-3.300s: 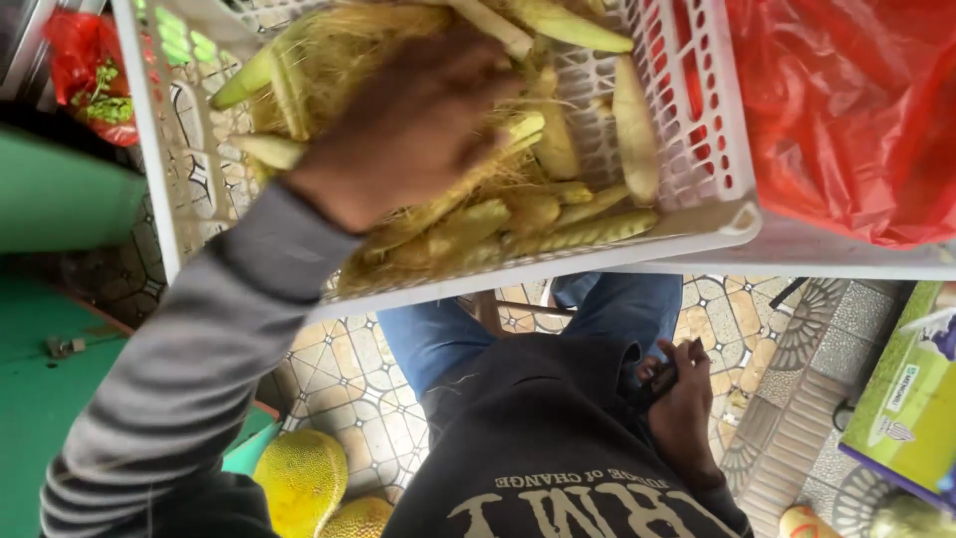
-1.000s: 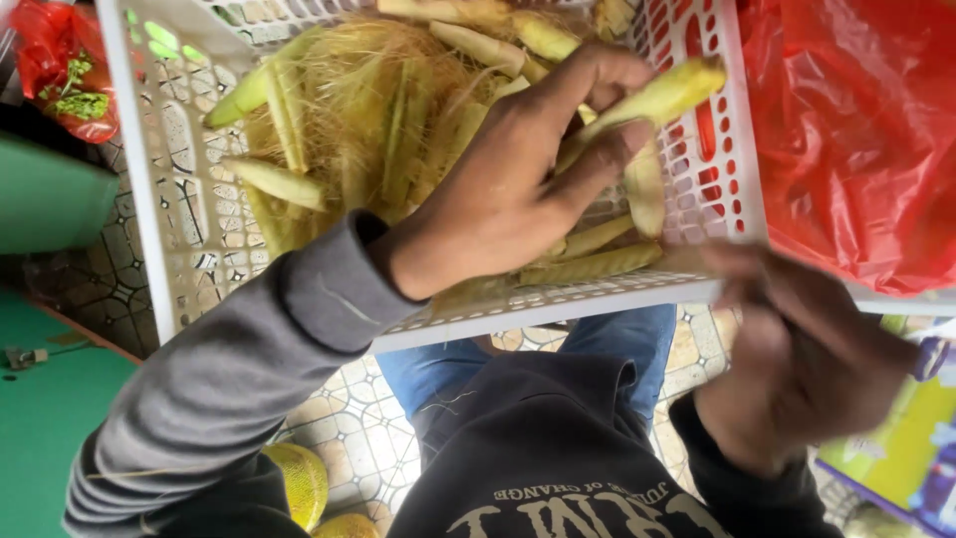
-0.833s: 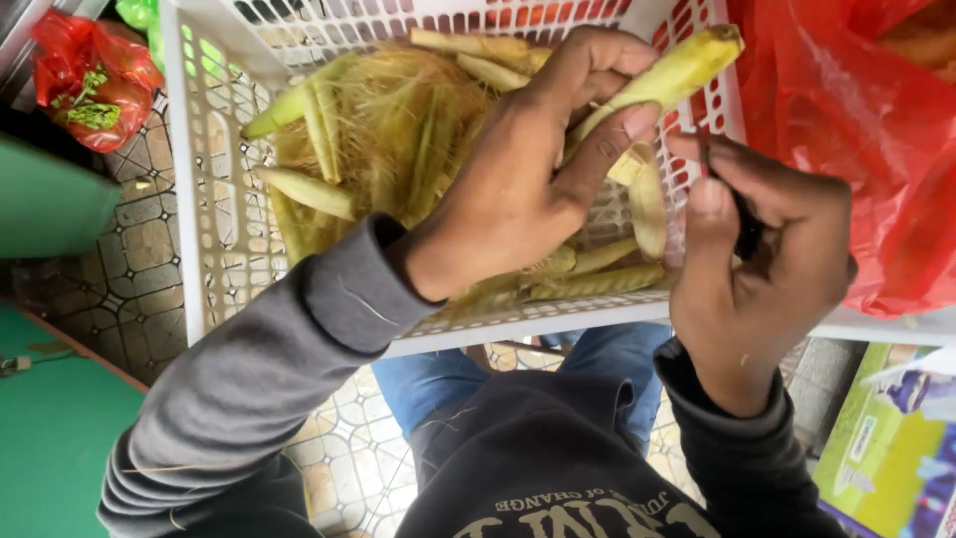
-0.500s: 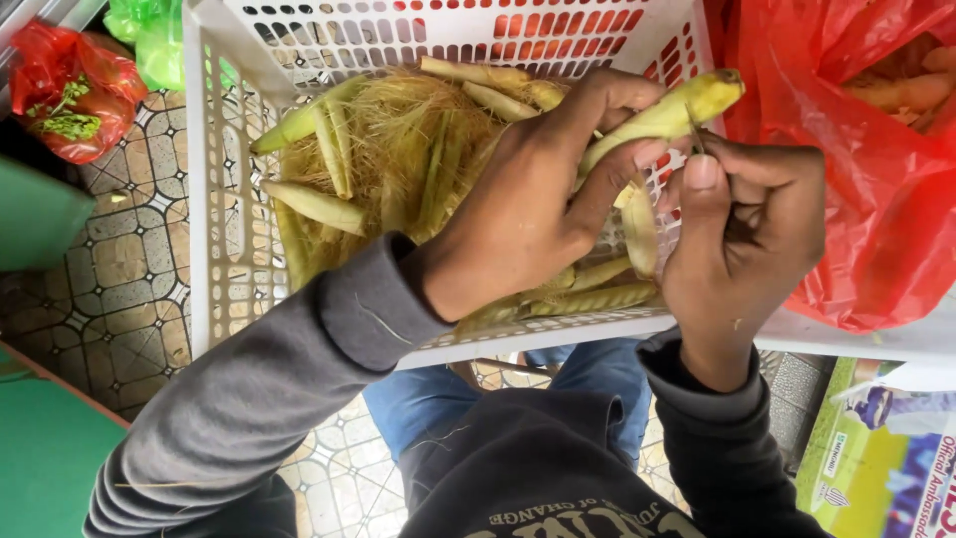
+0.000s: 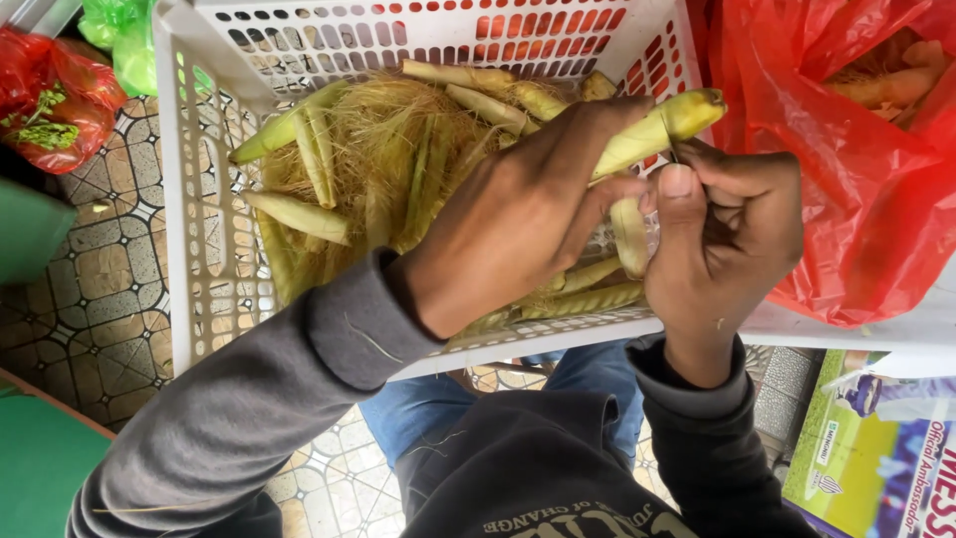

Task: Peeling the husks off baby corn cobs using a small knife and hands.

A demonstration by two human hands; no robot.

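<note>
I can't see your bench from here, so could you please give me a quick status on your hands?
Left hand grips a baby corn ear over the white basket. Right hand touches the ear. Nothing in the way.

I am seeing a baby corn (image 5: 652, 128), long, thin and pale yellow-green. It is sticking out slanted from my left hand (image 5: 518, 214), tip pointing up and away. It is lying just above my right hand (image 5: 722, 234), whose thumb is touching it.
</note>
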